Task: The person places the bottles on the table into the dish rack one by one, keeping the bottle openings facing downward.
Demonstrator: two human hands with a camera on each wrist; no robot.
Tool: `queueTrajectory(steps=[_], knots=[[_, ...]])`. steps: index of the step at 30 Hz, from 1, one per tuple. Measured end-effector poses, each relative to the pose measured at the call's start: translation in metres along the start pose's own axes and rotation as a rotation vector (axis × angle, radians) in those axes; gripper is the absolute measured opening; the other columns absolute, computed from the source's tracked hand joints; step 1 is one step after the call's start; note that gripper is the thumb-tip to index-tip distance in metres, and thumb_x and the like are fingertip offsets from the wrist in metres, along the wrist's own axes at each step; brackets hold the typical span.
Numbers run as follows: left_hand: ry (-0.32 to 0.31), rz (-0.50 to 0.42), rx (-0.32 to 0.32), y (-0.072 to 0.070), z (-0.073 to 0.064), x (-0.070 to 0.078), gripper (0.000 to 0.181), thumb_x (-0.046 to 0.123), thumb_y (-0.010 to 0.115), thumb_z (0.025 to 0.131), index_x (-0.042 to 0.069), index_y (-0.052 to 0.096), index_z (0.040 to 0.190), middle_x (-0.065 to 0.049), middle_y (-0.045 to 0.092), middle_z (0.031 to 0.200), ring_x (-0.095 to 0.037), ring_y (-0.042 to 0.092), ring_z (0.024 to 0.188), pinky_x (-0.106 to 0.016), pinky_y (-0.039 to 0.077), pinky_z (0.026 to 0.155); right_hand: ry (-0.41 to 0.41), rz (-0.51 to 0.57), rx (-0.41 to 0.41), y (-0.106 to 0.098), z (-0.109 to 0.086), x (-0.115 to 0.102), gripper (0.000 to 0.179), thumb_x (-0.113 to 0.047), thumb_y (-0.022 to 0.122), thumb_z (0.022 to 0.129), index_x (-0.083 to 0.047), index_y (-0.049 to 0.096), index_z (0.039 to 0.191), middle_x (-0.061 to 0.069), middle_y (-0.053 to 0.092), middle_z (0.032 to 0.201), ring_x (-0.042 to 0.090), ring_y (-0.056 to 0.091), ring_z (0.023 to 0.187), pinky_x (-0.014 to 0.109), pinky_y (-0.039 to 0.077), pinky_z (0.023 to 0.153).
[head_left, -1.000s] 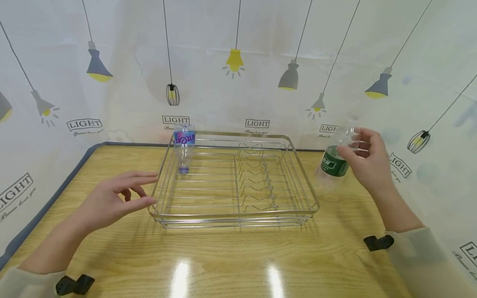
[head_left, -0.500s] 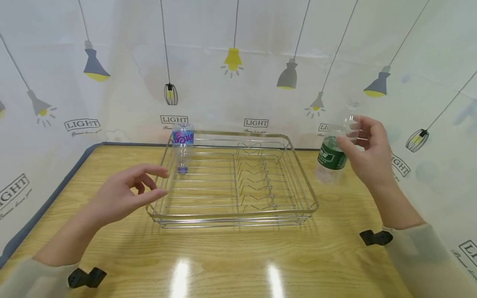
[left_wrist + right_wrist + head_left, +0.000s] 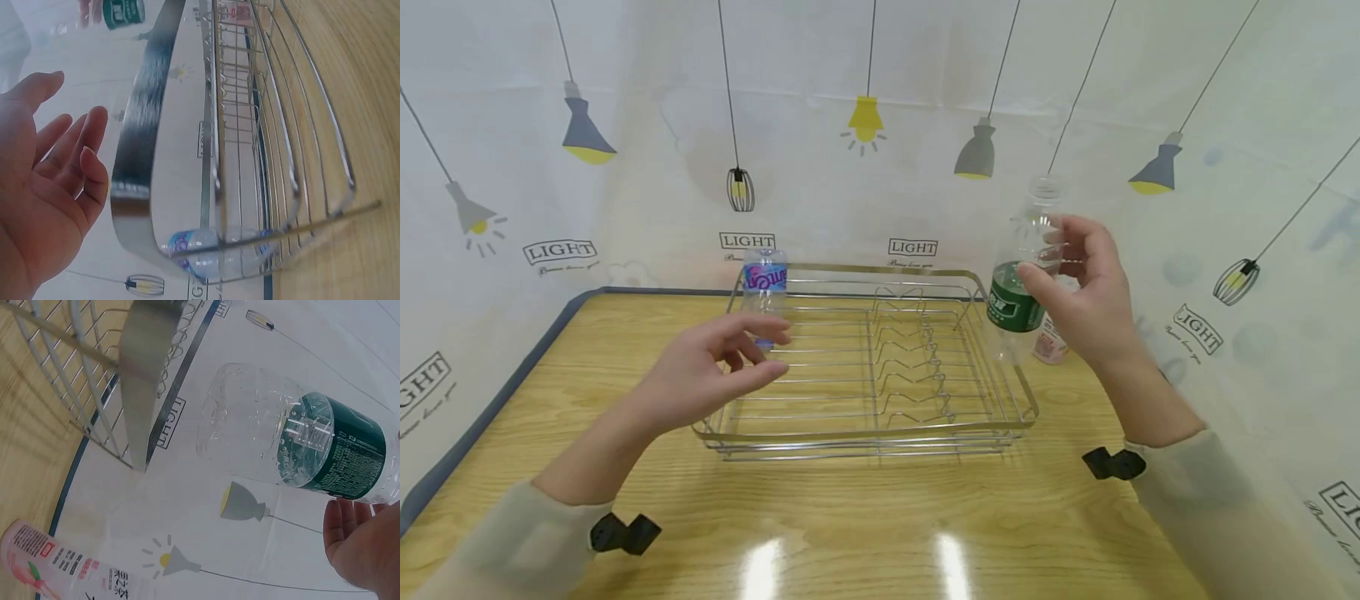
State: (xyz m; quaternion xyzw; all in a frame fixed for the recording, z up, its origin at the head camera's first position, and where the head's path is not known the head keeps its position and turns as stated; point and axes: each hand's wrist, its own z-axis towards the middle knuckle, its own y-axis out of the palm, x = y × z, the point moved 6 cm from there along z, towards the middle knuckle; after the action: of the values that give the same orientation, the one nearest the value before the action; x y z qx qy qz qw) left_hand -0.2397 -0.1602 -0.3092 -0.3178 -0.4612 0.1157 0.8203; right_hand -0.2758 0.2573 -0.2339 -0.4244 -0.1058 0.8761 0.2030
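Observation:
My right hand (image 3: 1093,292) grips a clear plastic bottle (image 3: 1017,300) with a green label. The bottle is held up at the right side of a wire dish rack (image 3: 865,436), uncapped neck upward; in the right wrist view its clear base (image 3: 240,422) hangs above rim height. My left hand (image 3: 707,367) is raised over the rack's left side, fingers apart and loosely bent, holding nothing. A smaller clear bottle (image 3: 766,277) with a blue and purple label stands cap down in the rack's back left corner, partly hidden by my left hand in the head view.
Right of the rack a pink-labelled bottle (image 3: 1051,343) stands on the wooden table (image 3: 850,517), partly behind the right hand. Wavy wire dividers (image 3: 917,358) fill the rack's right half. A lamp-printed backdrop (image 3: 820,192) closes off the back and sides.
My right hand has lifted the green-labelled bottle and brought it left to the rack, uncovering the pink-labelled bottle. My left hand has moved right, from the rack's left edge to above it.

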Motion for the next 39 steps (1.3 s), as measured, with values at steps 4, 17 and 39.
queueTrajectory(steps=[4, 17, 39], knots=[[0.01, -0.014, -0.018, 0.007, 0.013, 0.009, 0.041, 0.022, 0.08, 0.103, 0.022, 0.071, 0.143, 0.003, 0.077, 0.129, -0.009, 0.072, 0.095, -0.026, 0.058, 0.08, -0.028, 0.04, -0.063, 0.022, 0.001, -0.011, 0.06, -0.007, 0.073, 0.098, -0.005, 0.052, 0.155, -0.012, 0.055, 0.129, 0.014, 0.057, 0.116, 0.023, 0.046, 0.1], [0.078, -0.095, -0.046, 0.032, 0.05, 0.034, 0.051, 0.024, 0.082, 0.101, 0.019, 0.066, 0.148, -0.001, 0.074, 0.137, -0.014, 0.073, 0.109, -0.034, 0.063, 0.085, -0.018, 0.146, -0.19, 0.076, 0.009, -0.027, 0.061, -0.011, 0.076, 0.097, -0.006, 0.053, 0.154, -0.001, 0.059, 0.126, 0.019, 0.059, 0.113, 0.025, 0.051, 0.098], [-0.066, -0.277, -0.03, 0.03, 0.085, 0.05, 0.061, 0.042, 0.072, 0.107, 0.03, 0.05, 0.162, 0.0, 0.064, 0.151, -0.023, 0.066, 0.135, -0.05, 0.064, 0.101, -0.094, 0.209, -0.423, 0.13, -0.006, -0.044, 0.062, -0.003, 0.082, 0.095, -0.001, 0.049, 0.147, 0.016, 0.066, 0.132, 0.025, 0.066, 0.118, 0.037, 0.056, 0.105]])
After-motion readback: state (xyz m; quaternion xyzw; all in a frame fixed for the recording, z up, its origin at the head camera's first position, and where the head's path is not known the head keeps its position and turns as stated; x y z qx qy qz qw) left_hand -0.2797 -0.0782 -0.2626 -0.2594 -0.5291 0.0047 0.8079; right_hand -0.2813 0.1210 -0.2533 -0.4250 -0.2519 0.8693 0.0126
